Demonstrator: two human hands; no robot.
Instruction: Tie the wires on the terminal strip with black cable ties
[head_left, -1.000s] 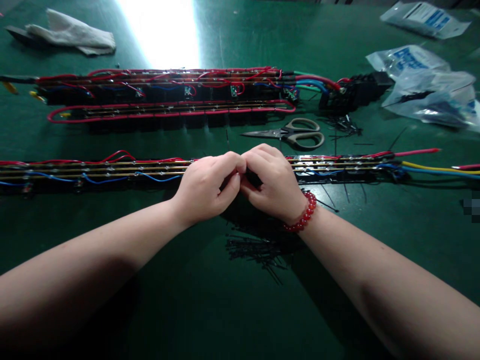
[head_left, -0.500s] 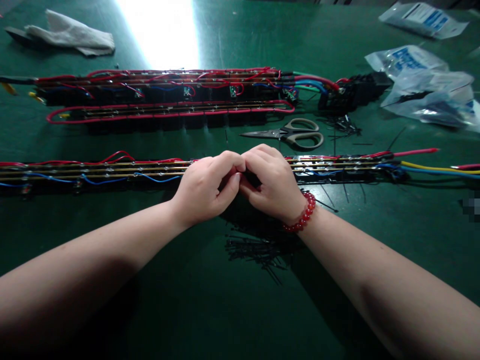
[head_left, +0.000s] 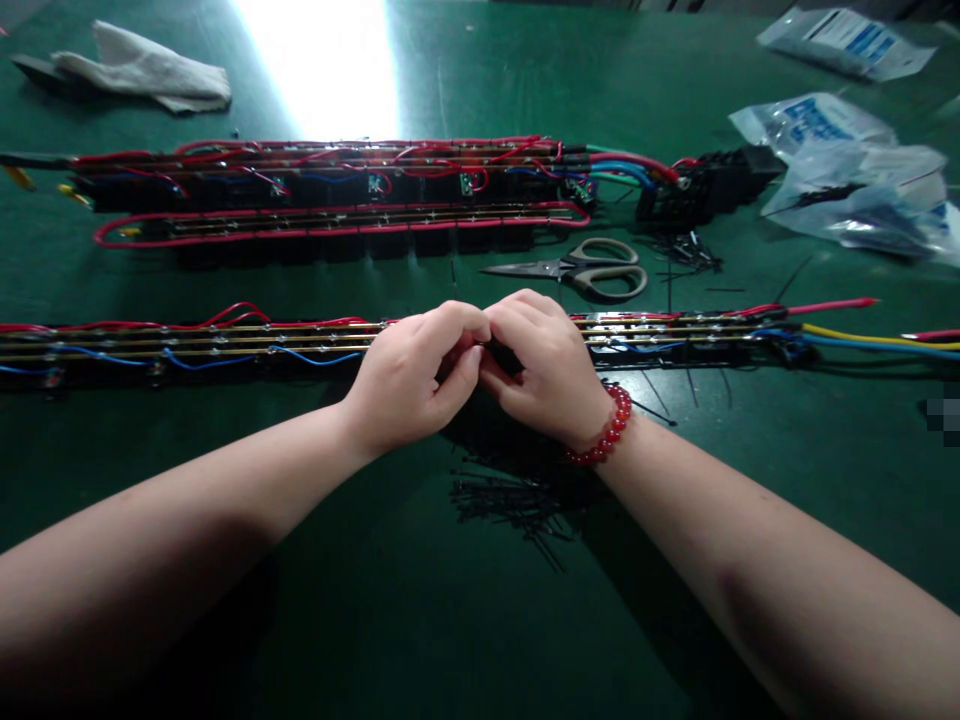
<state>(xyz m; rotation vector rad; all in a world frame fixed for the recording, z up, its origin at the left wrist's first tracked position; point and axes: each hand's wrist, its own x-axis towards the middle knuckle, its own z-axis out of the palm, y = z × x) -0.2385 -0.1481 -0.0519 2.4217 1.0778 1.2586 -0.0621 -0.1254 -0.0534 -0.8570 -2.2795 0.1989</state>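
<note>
A long black strip of relays with brass rails and red and blue wires (head_left: 225, 342) runs across the green table from left to right. Both my hands meet over its middle. My left hand (head_left: 409, 378) is curled, fingertips pinched against the strip. My right hand (head_left: 544, 368), with a red bead bracelet (head_left: 606, 432) on the wrist, is curled too and touches the left fingertips. What the fingers pinch is hidden beneath them. A loose pile of thin black cable ties (head_left: 517, 500) lies just in front of my wrists.
Two more wired strips (head_left: 337, 190) lie farther back. Scissors (head_left: 585, 268) rest behind my right hand, with cut tie ends (head_left: 686, 250) beside them. Plastic bags (head_left: 847, 170) sit at the right, a white cloth (head_left: 142, 68) at the far left.
</note>
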